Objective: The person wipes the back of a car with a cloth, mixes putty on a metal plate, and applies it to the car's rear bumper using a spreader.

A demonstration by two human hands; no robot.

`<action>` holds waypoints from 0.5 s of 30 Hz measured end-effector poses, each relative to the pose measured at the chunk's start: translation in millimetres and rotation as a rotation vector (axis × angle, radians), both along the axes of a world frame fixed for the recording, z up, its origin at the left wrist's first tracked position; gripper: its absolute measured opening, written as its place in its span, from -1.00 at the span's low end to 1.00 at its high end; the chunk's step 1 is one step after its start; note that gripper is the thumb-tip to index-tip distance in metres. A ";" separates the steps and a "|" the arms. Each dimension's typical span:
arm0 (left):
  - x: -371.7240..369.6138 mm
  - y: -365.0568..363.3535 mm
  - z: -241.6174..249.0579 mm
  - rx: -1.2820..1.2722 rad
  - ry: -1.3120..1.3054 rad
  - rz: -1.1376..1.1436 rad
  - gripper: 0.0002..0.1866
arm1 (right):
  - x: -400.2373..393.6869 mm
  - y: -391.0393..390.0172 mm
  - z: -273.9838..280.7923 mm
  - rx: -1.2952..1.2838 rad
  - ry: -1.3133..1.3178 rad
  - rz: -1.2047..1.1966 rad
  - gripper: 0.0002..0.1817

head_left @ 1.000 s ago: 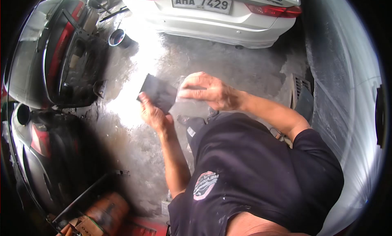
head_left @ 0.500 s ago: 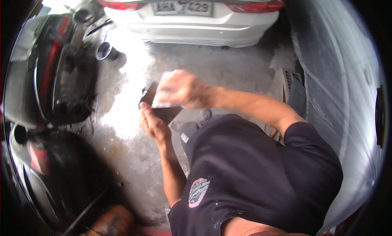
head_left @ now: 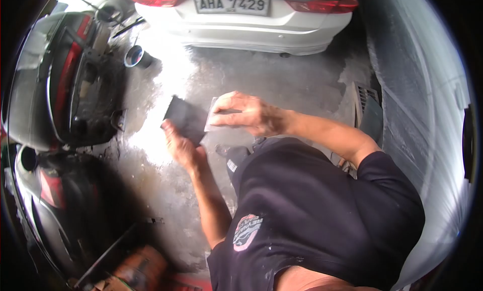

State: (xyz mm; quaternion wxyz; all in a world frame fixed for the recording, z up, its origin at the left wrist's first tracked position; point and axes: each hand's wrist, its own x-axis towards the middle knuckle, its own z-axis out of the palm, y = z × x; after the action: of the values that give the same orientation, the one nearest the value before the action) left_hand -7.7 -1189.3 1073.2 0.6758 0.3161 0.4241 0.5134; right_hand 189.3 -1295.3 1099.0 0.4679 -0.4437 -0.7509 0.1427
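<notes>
My left hand (head_left: 183, 149) grips a dark grey, thin rectangular sheet, apparently sandpaper (head_left: 187, 119), with the thumb along its near left edge. Just to the right, my right hand (head_left: 246, 112) is closed on a pale, flat, thin piece (head_left: 211, 115) that stands on edge beside the sheet's right side. Both pieces are held in the air over the concrete floor.
A white car's rear bumper (head_left: 261, 32) spans the far side. Dark bumper and tail-light parts (head_left: 65, 79) stand at left, near a small bucket (head_left: 135, 56). Plastic sheeting (head_left: 417, 100) hangs at right. An orange object (head_left: 141, 268) lies at lower left.
The dark sheet, bent between both hands before, now lies flatter in my left hand, tilted upward. My right hand has moved right, away from the sheet, and the pale piece shows in its fingers.
</notes>
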 end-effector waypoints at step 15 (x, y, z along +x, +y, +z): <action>25.9 -1.6 6.4 0.318 0.210 -0.047 -0.59 | 19.7 48.1 1.7 0.106 -0.378 -0.129 -0.56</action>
State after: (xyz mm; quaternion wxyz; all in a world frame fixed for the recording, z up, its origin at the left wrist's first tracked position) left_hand 18.2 -1190.8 1079.6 0.5811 0.4807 0.3983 0.5221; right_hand 209.0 -1247.2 1100.7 0.3495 -0.4845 -0.8018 -0.0132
